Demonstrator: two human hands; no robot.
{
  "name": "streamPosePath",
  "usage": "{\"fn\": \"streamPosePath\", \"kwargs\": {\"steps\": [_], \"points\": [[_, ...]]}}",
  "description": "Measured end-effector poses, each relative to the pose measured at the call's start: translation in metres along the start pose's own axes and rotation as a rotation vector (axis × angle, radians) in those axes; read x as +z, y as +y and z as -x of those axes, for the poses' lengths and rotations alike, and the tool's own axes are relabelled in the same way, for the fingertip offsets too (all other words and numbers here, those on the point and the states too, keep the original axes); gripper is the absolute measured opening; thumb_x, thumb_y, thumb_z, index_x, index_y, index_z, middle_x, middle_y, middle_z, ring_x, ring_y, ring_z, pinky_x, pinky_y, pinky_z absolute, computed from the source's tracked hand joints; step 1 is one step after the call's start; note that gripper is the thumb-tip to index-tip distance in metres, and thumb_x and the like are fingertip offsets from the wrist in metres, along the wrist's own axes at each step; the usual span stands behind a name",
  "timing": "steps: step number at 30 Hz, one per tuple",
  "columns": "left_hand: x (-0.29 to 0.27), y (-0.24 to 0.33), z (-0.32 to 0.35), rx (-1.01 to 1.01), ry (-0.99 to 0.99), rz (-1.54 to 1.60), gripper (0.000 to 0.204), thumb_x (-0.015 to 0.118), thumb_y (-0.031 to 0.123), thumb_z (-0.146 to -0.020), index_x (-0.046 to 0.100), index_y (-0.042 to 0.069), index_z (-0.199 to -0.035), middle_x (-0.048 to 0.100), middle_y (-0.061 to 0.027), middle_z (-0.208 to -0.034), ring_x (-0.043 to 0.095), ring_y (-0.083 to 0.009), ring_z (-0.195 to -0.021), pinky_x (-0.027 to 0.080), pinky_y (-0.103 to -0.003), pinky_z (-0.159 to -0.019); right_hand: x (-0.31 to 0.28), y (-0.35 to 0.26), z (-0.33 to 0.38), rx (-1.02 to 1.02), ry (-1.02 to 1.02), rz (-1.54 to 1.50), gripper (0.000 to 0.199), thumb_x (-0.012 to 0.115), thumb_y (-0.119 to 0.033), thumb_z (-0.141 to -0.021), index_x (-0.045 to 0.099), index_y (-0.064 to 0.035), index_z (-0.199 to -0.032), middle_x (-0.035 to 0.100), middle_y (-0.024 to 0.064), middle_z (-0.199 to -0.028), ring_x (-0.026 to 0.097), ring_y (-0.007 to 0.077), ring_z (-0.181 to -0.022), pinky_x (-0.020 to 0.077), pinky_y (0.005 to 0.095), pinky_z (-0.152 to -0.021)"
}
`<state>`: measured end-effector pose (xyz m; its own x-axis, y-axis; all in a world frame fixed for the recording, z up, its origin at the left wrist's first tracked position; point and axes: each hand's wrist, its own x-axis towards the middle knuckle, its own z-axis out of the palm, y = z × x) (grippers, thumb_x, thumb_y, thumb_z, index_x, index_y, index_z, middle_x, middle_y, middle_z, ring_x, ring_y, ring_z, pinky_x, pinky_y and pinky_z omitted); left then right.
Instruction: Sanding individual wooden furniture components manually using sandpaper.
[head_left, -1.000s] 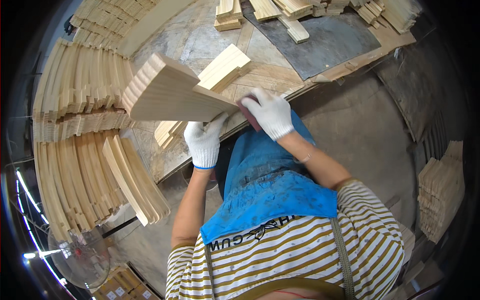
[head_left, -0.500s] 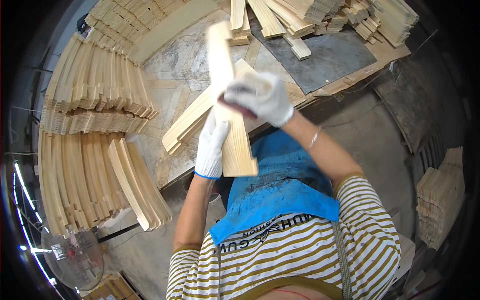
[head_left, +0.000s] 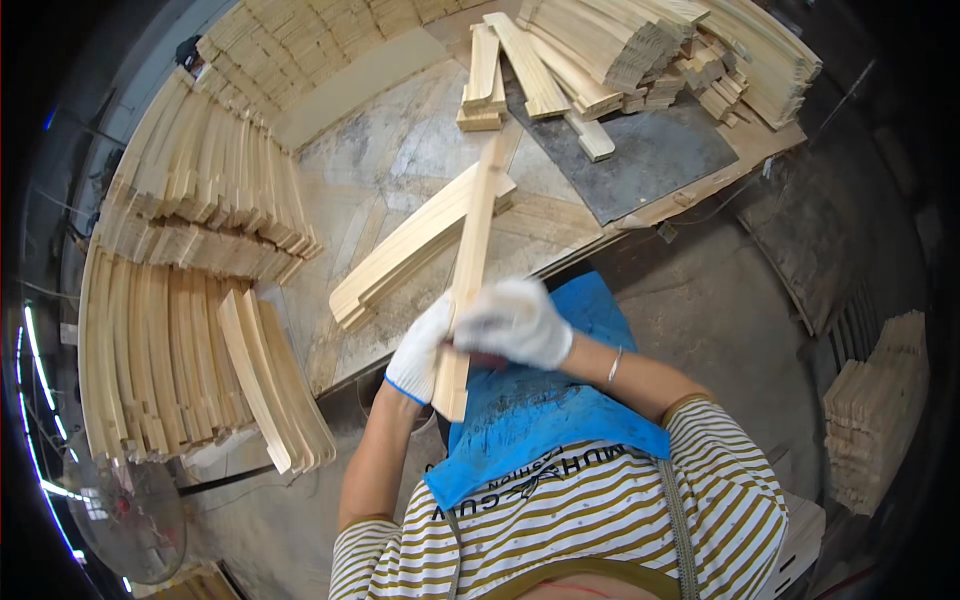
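Stacked slats [head_left: 190,200] left; dark sheet [head_left: 640,150]; fan [head_left: 125,520].

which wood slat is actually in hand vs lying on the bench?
The long pale slat, edge-up, is gripped near its lower end by the left hand and the right hand. The other slats lie in a bundle or stacks on the bench.

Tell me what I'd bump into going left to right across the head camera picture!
Fan → curved wood slats → left hand → wooden strip → right hand → grey sheet → wood stack at the right edge.
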<state>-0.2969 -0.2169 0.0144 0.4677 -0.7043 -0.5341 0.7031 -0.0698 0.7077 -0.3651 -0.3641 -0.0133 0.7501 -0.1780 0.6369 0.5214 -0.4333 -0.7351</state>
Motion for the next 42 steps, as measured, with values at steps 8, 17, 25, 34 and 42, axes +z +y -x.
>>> {"fn": "streamPosePath", "kwargs": {"steps": [8, 17, 25, 34, 42], "points": [[-0.031, 0.002, 0.011, 0.155, -0.016, -0.481, 0.068, 0.063, 0.039, -0.087, 0.041, 0.001, -0.139, 0.055, -0.0093, -0.128, 0.051, -0.0150, -0.116, 0.040, -0.029, -0.098, -0.084, 0.048, -0.046, -0.211, 0.369, 0.781, 0.012, 0.072, -0.017, -0.082, 0.067, -0.0084, -0.087, 0.065, 0.0032, -0.069, 0.061, 0.0126, -0.061, 0.0486, 0.0267, -0.057], [-0.047, 0.093, -0.048, 0.475, 0.237, -1.481, 0.046, 0.054, 0.023, -0.090, 0.051, 0.008, -0.133, 0.059, -0.0163, -0.120, 0.060, -0.0274, -0.104, 0.045, -0.034, -0.092, -0.100, 0.093, -0.057, 0.616, 0.712, -0.036, 0.023, 0.070, -0.020, -0.083, 0.066, -0.0002, -0.095, 0.067, 0.0047, -0.085, 0.058, 0.0093, -0.072, 0.0487, 0.0261, -0.066], [-0.037, 0.065, -0.066, 0.697, 0.499, -2.037, 0.074, 0.073, 0.044, -0.069, 0.049, 0.016, -0.134, 0.058, -0.0114, -0.104, 0.056, -0.0310, -0.096, 0.046, -0.042, -0.079, -0.099, 0.162, -0.108, 0.704, 0.397, 0.222, 0.056, 0.064, -0.047, -0.077, 0.065, 0.0007, -0.106, 0.068, 0.0185, -0.098, 0.066, 0.0281, -0.090, 0.0499, 0.0345, -0.080], [-0.047, 0.059, -0.075, 0.770, 0.609, -2.145, 0.068, 0.073, 0.038, -0.070, 0.050, 0.017, -0.131, 0.056, -0.0095, -0.095, 0.054, -0.0273, -0.085, 0.043, -0.039, -0.070, -0.100, 0.183, -0.060, 1.016, 0.161, 0.045, 0.052, 0.062, -0.048, -0.079, 0.065, 0.0002, -0.098, 0.068, 0.0190, -0.094, 0.065, 0.0314, -0.087, 0.0486, 0.0368, -0.077], [-0.046, 0.084, -0.065, 0.698, 0.421, -1.993, 0.052, 0.066, 0.031, -0.079, 0.053, 0.019, -0.129, 0.061, -0.0118, -0.093, 0.060, -0.0307, -0.087, 0.046, -0.042, -0.076, -0.134, 0.136, -0.024, 0.904, 0.530, -0.006, 0.039, 0.067, -0.033, -0.083, 0.066, 0.0016, -0.100, 0.068, 0.0116, -0.088, 0.062, 0.0157, -0.078, 0.0483, 0.0278, -0.070]]}}
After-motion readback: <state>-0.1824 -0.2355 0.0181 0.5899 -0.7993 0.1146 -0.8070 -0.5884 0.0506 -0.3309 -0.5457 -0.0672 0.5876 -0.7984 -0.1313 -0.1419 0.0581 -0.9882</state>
